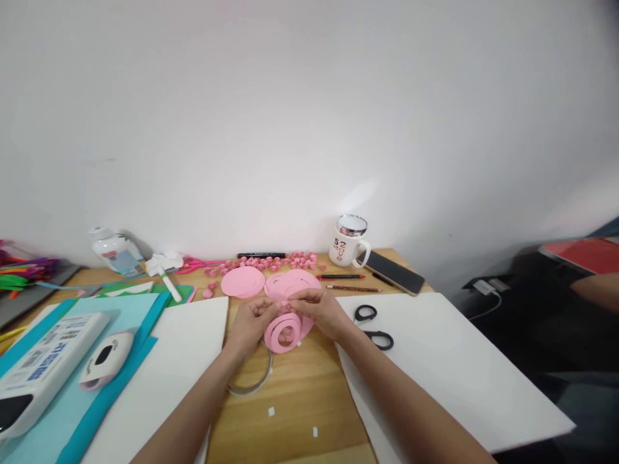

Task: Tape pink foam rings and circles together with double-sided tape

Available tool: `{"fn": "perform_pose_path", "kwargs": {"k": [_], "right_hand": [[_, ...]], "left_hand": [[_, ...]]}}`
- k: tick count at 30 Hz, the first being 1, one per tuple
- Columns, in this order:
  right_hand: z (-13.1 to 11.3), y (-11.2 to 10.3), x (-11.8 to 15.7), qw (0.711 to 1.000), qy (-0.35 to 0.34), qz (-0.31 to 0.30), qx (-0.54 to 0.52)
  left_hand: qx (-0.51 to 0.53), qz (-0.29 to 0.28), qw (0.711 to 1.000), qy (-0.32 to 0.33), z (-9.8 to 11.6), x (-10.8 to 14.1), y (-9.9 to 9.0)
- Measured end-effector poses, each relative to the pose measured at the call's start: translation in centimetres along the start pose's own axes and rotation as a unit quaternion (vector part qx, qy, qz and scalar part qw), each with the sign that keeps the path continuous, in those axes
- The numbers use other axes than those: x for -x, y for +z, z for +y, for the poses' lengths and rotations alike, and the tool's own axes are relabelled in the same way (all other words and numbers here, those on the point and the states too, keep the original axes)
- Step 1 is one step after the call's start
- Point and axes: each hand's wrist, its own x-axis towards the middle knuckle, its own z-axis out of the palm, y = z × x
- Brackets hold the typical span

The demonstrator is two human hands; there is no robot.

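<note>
My left hand [253, 322] and my right hand [320, 310] meet over the wooden table. Fingers and thumbs of both are pinched together on a pink paper spiral [271, 336], whose coiled loops hang below them. Exactly how the paper lies between the fingertips is hidden. Just behind the hands are pink cut paper pieces [300, 281] and a stack of pink paper circles [242, 282]. Many small rolled pink paper flowers [261, 263] lie along the wall. Partly behind my left hand, a grey tape roll [249, 390] rests on the table.
Black-handled scissors [381, 340] lie by a white board [454, 367] on the right. A white mug [344, 245], a phone [394, 272] and a pencil [353, 288] are behind. At left are a glue gun [167, 283], a bottle [116, 250] and a white box [51, 367].
</note>
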Motion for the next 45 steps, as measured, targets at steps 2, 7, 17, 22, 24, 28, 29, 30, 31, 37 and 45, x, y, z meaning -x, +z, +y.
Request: {"fn": "perform_pose_path", "kwargs": {"k": [2,7,17,22,24,28,29,30,31,37,45], "right_hand": [[-0.1,0.0,0.0,1.0,0.005,-0.006,0.001],[0.0,-0.1,-0.1,0.999,-0.004,0.015,-0.036],[-0.1,0.0,-0.1,0.999,-0.024,0.03,-0.009],[-0.2,0.0,0.0,0.999,-0.009,0.04,-0.024],[-0.2,-0.2,-0.1,0.999,0.004,0.033,-0.042],[-0.2,-0.4,-0.2,0.997,0.032,0.018,-0.067],[-0.2,-0.5,-0.2,0.997,0.035,0.016,-0.068],[-0.1,-0.5,-0.3,0.997,0.037,0.015,-0.067],[-0.1,-0.6,-0.3,0.997,0.037,0.015,-0.063],[0.1,-0.9,-0.4,0.998,0.034,0.018,-0.041],[-0.4,-0.6,-0.2,0.999,0.023,0.005,-0.038]], "left_hand": [[0.006,0.002,1.0,-0.004,-0.1,0.0,0.0],[0.027,-0.012,0.999,-0.012,0.0,0.1,0.2],[0.017,0.003,1.0,-0.017,0.4,0.2,0.3],[0.02,-0.001,1.0,-0.016,0.3,0.2,0.3],[0.019,0.002,1.0,-0.013,0.3,0.2,0.2],[0.021,-0.005,1.0,-0.014,0.2,0.2,0.2],[0.023,-0.009,1.0,-0.015,0.2,0.2,0.1],[0.024,-0.012,1.0,-0.016,0.2,0.2,0.1],[0.024,-0.012,0.999,-0.016,0.2,0.2,0.1],[0.031,-0.007,0.999,-0.015,0.2,0.2,0.3],[0.02,-0.016,1.0,-0.015,0.2,0.2,0.2]]}}
